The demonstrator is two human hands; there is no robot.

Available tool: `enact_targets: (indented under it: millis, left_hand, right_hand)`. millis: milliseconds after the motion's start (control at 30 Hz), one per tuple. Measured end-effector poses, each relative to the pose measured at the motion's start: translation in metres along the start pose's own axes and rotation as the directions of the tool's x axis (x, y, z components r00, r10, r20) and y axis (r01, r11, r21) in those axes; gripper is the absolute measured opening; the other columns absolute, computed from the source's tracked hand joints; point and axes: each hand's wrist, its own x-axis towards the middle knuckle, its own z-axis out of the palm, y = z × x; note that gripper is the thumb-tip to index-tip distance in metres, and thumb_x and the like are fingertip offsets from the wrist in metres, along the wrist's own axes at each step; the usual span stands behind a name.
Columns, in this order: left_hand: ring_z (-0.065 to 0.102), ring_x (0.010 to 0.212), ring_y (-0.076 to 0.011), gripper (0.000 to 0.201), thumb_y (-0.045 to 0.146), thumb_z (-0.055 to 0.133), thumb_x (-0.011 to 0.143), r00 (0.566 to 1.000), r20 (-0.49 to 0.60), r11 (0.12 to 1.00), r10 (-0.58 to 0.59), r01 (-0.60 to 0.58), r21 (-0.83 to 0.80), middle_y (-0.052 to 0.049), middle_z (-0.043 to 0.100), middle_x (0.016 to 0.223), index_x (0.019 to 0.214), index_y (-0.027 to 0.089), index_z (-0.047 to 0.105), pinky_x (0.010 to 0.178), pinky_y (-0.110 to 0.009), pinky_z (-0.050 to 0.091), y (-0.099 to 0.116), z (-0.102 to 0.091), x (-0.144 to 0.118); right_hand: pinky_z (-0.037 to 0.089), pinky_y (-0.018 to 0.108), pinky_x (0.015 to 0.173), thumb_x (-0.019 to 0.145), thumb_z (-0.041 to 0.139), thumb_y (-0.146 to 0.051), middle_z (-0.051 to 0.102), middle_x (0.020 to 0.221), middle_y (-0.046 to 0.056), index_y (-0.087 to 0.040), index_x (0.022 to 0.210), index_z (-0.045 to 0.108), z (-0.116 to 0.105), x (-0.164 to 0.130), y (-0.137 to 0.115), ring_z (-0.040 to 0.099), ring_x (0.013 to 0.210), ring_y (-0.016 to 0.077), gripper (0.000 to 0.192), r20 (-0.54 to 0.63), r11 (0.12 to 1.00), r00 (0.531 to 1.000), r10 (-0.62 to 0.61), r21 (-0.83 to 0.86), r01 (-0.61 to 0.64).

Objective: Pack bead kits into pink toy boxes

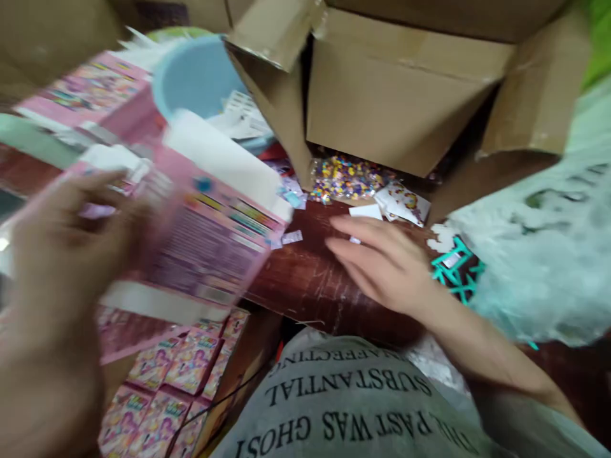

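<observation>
My left hand (62, 254) grips a pink printed carton (205, 235), blurred by motion, held up at the left over the table edge. My right hand (382, 261) lies flat with fingers stretched out on the dark red wooden table (305, 286), holding nothing. Its fingertips touch a small white slip, just short of a white card (365, 211). Beyond the card lies a clear bag of colourful beads (346, 178) and a printed sticker sheet (405, 203).
Open cardboard boxes (401, 89) stand at the back. A light blue bowl (200, 76) and more pink cartons (86, 89) sit at the back left. A box of pink packs (172, 388) is below left. A pale plastic bag (539, 242) and a teal piece (456, 273) lie right.
</observation>
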Motion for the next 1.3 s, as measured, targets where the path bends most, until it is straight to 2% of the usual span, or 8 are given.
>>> enact_targets:
  millis: [133, 267, 433, 600, 700, 967, 1133, 1300]
  left_hand:
    - [0.07, 0.088, -0.019, 0.032, 0.037, 0.072, 0.107, 0.984, 0.115, 0.933, 0.14, -0.092, -0.348, -0.005, 0.077, 0.103, 0.135, 0.027, 0.083, 0.086, -0.035, 0.063, 0.085, 0.102, -0.103]
    - [0.075, 0.112, -0.0262, 0.041, 0.044, 0.078, 0.104, 0.939, 0.254, 0.852, 0.233, -0.071, -0.518, -0.009, 0.077, 0.123, 0.142, 0.027, 0.077, 0.099, -0.04, 0.064, 0.129, 0.154, -0.148]
    - [0.08, 0.091, -0.0233, 0.035, 0.052, 0.067, 0.109, 0.675, 0.687, 0.757, 0.27, 0.292, -0.585, -0.006, 0.083, 0.105, 0.122, 0.021, 0.075, 0.085, -0.035, 0.068, 0.137, 0.175, -0.158]
    - [0.076, 0.131, -0.0338, 0.109, 0.06, 0.094, 0.086, 0.706, 0.644, 0.589, 0.293, 0.397, -0.703, -0.019, 0.067, 0.158, 0.173, 0.032, 0.033, 0.101, -0.047, 0.07, 0.12, 0.205, -0.171]
    - [0.08, 0.117, -0.0299, 0.09, 0.054, 0.092, 0.09, 0.625, 0.675, 0.59, 0.392, 0.392, -0.706, -0.014, 0.073, 0.144, 0.163, 0.035, 0.044, 0.091, -0.043, 0.072, 0.114, 0.213, -0.173]
    - [0.078, 0.119, -0.0252, 0.036, 0.055, 0.075, 0.105, 0.788, 0.584, 0.713, 0.196, 0.295, -0.637, -0.006, 0.079, 0.126, 0.13, 0.03, 0.067, 0.106, -0.041, 0.066, 0.138, 0.208, -0.151]
    - [0.08, 0.119, -0.0249, 0.028, 0.052, 0.072, 0.109, 0.707, 0.664, 0.689, 0.244, 0.355, -0.631, -0.008, 0.082, 0.129, 0.119, 0.026, 0.076, 0.102, -0.041, 0.067, 0.156, 0.201, -0.148]
    - [0.081, 0.1, -0.0213, 0.026, 0.044, 0.084, 0.1, 0.718, 0.69, 0.662, 0.093, 0.473, -0.581, -0.004, 0.085, 0.114, 0.11, 0.025, 0.069, 0.081, -0.034, 0.065, 0.171, 0.202, -0.144]
  right_hand:
    - [0.061, 0.052, 0.115, 0.116, 0.058, -0.022, 0.075, 0.141, 0.015, -0.018, 0.143, 0.07, 0.063, 0.018, 0.02, 0.07, 0.131, 0.0285, 0.03, 0.066, 0.966, 0.966, 0.251, 0.049, -0.255]
    - [0.064, 0.038, 0.095, 0.114, 0.066, -0.034, 0.073, 0.123, 0.009, -0.02, 0.126, 0.065, 0.035, -0.007, 0.025, 0.07, 0.106, 0.0194, 0.019, 0.106, 0.887, 0.943, 0.315, 0.319, -0.333]
    - [0.062, 0.049, 0.113, 0.109, 0.075, -0.033, 0.072, 0.135, 0.008, -0.027, 0.134, 0.063, -0.009, -0.064, 0.028, 0.07, 0.13, 0.0245, 0.028, -0.01, 0.917, 0.936, 0.352, 0.207, -0.342]
    - [0.06, 0.058, 0.121, 0.1, 0.084, -0.054, 0.065, 0.154, 0.013, -0.029, 0.157, 0.053, -0.003, -0.137, 0.046, 0.067, 0.142, 0.0309, 0.069, 0.146, 0.633, 0.712, 0.687, 0.363, -0.684]
    - [0.069, 0.041, 0.097, 0.104, 0.078, -0.056, 0.072, 0.137, 0.008, -0.029, 0.149, 0.057, 0.002, -0.159, 0.047, 0.075, 0.11, 0.0207, 0.057, 0.344, 0.371, 0.62, 0.705, 0.566, -0.736]
    - [0.057, 0.048, 0.119, 0.108, 0.074, -0.052, 0.073, 0.14, 0.008, -0.028, 0.134, 0.075, -0.005, -0.157, 0.048, 0.069, 0.132, 0.0232, 0.035, 0.147, 0.58, 0.705, 0.694, 0.466, -0.668]
    - [0.062, 0.04, 0.108, 0.109, 0.074, -0.05, 0.083, 0.121, 0.004, -0.028, 0.123, 0.081, -0.008, -0.15, 0.047, 0.077, 0.117, 0.0189, 0.027, 0.189, 0.571, 0.763, 0.619, 0.559, -0.602]
    - [0.062, 0.033, 0.092, 0.104, 0.081, -0.049, 0.082, 0.107, 0.002, -0.023, 0.105, 0.079, -0.012, -0.127, 0.043, 0.075, 0.097, 0.0157, 0.026, 0.21, 0.393, 0.578, 0.789, 0.551, -0.736]
